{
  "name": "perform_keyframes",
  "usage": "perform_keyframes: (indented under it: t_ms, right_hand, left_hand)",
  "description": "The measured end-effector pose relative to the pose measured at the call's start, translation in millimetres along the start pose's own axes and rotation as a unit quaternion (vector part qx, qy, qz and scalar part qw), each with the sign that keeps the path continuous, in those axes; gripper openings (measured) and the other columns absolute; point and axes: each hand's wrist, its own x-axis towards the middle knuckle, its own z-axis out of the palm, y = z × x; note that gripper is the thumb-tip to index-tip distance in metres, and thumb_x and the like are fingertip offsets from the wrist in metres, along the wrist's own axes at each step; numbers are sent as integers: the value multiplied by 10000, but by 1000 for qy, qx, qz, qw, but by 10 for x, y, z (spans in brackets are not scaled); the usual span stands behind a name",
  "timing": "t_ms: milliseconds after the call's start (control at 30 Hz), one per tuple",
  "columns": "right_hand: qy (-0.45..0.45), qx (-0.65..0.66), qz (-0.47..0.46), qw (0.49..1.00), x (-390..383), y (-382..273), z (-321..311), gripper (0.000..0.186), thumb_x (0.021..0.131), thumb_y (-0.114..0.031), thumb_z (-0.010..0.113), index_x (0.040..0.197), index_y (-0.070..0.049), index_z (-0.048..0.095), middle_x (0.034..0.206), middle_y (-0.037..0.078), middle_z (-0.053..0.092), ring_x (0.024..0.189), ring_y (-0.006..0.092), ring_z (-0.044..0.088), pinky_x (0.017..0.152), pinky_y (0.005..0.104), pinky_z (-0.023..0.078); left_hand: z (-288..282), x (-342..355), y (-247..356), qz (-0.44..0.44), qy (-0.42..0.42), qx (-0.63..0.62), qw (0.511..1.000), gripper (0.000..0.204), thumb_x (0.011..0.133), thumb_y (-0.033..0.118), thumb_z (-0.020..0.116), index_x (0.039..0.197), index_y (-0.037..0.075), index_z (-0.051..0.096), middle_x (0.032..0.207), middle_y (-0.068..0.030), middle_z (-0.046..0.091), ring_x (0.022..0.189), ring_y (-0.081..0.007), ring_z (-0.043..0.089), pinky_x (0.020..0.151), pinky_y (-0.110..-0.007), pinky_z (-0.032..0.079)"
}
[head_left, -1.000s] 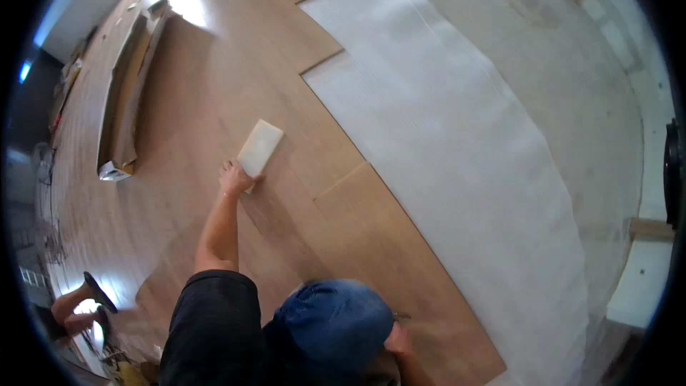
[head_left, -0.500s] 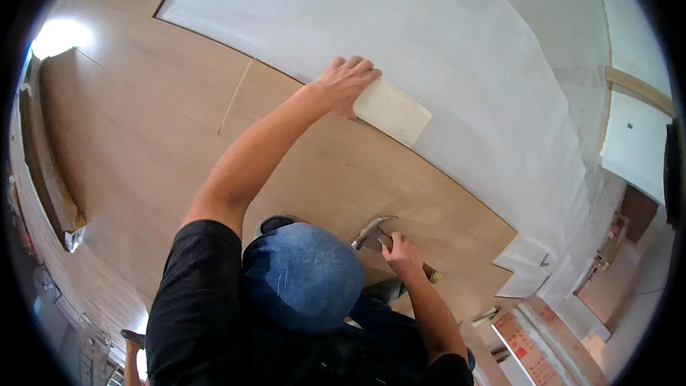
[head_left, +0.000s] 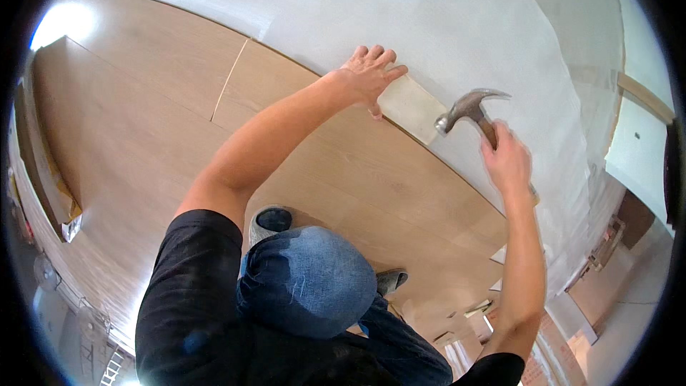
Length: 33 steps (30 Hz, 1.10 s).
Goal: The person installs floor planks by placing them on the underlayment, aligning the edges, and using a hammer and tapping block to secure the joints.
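My right hand [head_left: 509, 161] grips the handle of a claw hammer [head_left: 468, 107]. Its metal head is over the far right end of a pale flat block [head_left: 413, 107]; whether they touch I cannot tell. My left hand [head_left: 371, 77] holds the other end of this block, thumb on the near side and fingers spread on the far side. The block lies along the edge of the wood-look floor planks [head_left: 343, 164]. A thin gap [head_left: 230, 78] between two plank ends shows to the left of my left hand.
White underlay sheet [head_left: 343, 14] covers the floor beyond the plank edge. My jeans-covered knee [head_left: 314, 279] and shoes are on the planks close to me. Cardboard packaging [head_left: 550, 350] lies at the lower right. At the left, a long boxy piece [head_left: 46, 150] runs along the side.
My right hand has raised the hammer from beside my knee, forward and right, to the block. My left hand stays on the block; the view has shifted slightly.
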Motion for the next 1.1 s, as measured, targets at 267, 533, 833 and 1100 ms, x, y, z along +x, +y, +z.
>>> perform_keyframes:
  t_ms: [267,533,833,1100]
  right_hand:
    - [10,-23,66,998,954,-140,-365,379,964,-350,606,1236,-89,577,969,237,708,932,451,668,795,534,508]
    - [-61,133,144,979,612,-141,325,365,885,-328,642,1003,17,628,945,277,697,947,468,662,822,532,501]
    - [-27,368,318,873,149,-721,1586,313,836,-245,639,901,61,621,887,283,673,901,434,658,833,491,487]
    - [120,399,242,876,447,-410,1167,295,859,-225,647,903,56,568,810,170,619,755,276,569,740,439,472]
  left_hand:
    - [435,168,-66,-20,35,-82,996,467,890,382,760,1260,123,638,1221,-99,507,1155,-280,497,948,-437,458]
    - [-44,-210,21,-154,132,-49,978,431,954,424,672,1099,25,592,1050,-129,603,969,-255,635,790,-383,537]
    - [540,-108,225,-159,108,-58,980,278,957,228,655,1054,-10,547,998,-174,645,944,-315,680,757,-403,562]
    - [53,-21,112,-207,245,-353,879,409,1035,246,560,1300,-55,483,1092,-302,612,1008,-487,624,852,-513,532]
